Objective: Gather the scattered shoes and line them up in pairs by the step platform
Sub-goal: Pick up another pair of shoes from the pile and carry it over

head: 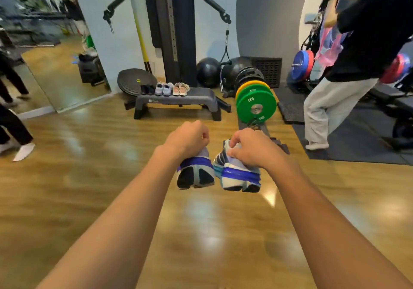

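Observation:
My left hand [188,137] grips a white and purple running shoe [195,173] by its top, heel toward me. My right hand [250,146] grips the matching shoe [240,176] the same way; the two hang side by side above the wooden floor. Ahead stands the dark grey step platform [201,96]. On its top sit a black pair [147,89], a light blue pair [164,88] and a beige-pink pair [181,89], lined up left to right. The platform's right half is bare.
A barbell with green and yellow plates [256,104] lies right of the platform. A person in grey trousers [330,109] stands on black mats at the right. A cable machine [172,27], black balls [207,71] and a balance disc [136,81] sit behind. A mirror [51,65] is left.

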Tool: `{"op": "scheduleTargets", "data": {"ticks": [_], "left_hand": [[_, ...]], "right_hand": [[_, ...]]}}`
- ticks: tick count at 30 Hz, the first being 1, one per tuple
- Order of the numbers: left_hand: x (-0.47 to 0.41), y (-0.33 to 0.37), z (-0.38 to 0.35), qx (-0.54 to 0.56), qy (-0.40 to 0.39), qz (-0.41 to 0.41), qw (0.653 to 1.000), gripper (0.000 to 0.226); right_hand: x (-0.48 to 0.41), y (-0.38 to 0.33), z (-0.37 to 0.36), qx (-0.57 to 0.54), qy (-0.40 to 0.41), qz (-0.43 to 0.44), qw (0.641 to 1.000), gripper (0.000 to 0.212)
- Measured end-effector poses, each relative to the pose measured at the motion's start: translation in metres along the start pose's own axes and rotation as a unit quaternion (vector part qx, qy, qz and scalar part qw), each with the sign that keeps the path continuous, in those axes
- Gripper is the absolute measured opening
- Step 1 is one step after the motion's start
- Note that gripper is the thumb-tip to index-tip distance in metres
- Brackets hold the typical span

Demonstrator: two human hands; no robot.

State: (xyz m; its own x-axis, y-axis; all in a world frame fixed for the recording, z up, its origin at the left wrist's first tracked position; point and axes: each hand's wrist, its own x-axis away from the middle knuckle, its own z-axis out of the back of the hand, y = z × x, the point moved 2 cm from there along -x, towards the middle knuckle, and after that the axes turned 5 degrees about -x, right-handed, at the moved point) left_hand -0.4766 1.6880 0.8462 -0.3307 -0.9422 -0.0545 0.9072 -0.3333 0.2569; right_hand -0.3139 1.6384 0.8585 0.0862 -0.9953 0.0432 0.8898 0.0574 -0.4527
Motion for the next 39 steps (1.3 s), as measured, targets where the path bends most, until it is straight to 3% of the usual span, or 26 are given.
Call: {"op": "scheduleTargets", "data": {"ticks": [4,13,17,24,34,39], "left_hand": [[-0.101,-0.054,0.002,0.008,-0.008,0.01,1.0,0.009],[-0.32,-0.192,0.034,-0.001,0.007,0.062,0.998,0.013],[-0.434,-0.259,0.025,-0.009,0.011,0.045,0.999,0.014],[-0.631,-0.344,0.02,0.029,-0.036,-0.008,0.999,0.01],[-0.89,-0.43,-0.007,0.092,-0.206,-0.029,0.974,0.01],[-1.016,-0.475,-0.014,0.095,-0.188,-0.007,0.977,0.014]], "right_hand": [[-0.129,0.002,-0.013,0.002,-0.014,0.015,1.0,0.013],[-0.408,-0.03,-0.018,-0.015,-0.039,0.038,0.998,0.022],[-0.53,-0.037,-0.025,0.0,-0.033,0.042,0.999,0.019],[-0.713,-0.032,-0.023,0.002,-0.021,-0.009,1.0,0.019],[-0.994,0.023,-0.027,-0.01,-0.081,-0.057,0.995,0.022],[-1.128,0.041,-0.029,-0.005,-0.129,-0.075,0.989,0.032]]}}
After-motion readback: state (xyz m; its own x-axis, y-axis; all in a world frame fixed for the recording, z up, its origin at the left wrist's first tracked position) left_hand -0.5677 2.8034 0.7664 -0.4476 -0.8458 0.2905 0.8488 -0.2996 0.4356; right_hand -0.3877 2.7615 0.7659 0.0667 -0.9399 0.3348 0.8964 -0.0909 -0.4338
